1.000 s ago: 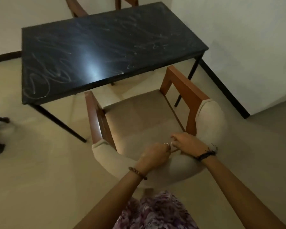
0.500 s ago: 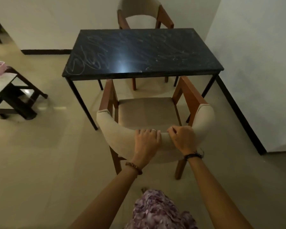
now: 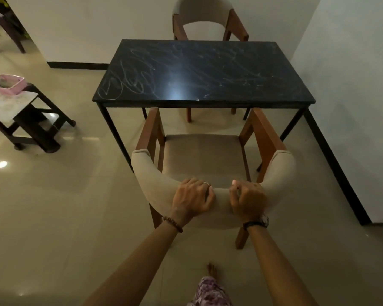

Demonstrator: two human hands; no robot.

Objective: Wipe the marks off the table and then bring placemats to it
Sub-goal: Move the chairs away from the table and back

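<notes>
A black rectangular table [image 3: 203, 71] stands ahead, its top covered with white scribbled marks [image 3: 128, 82], thickest at the left end. In front of it a wooden chair with a beige padded backrest [image 3: 150, 180] faces the table. My left hand [image 3: 191, 198] grips the top of the backrest, fingers curled over it. Beside it, my right hand [image 3: 248, 200] grips the same backrest. A pale patterned mat [image 3: 5, 104] lies on a dark side table at the left.
A second chair [image 3: 208, 21] stands behind the table against the wall. The dark side table [image 3: 31, 120] holds a pink tub [image 3: 8, 83]. A white wall with a black skirting [image 3: 334, 162] runs along the right. Glossy tiled floor lies to the left.
The chair has been turned square to the table and pulled back from it. The view has risen and moved back. Both hands stay on the backrest.
</notes>
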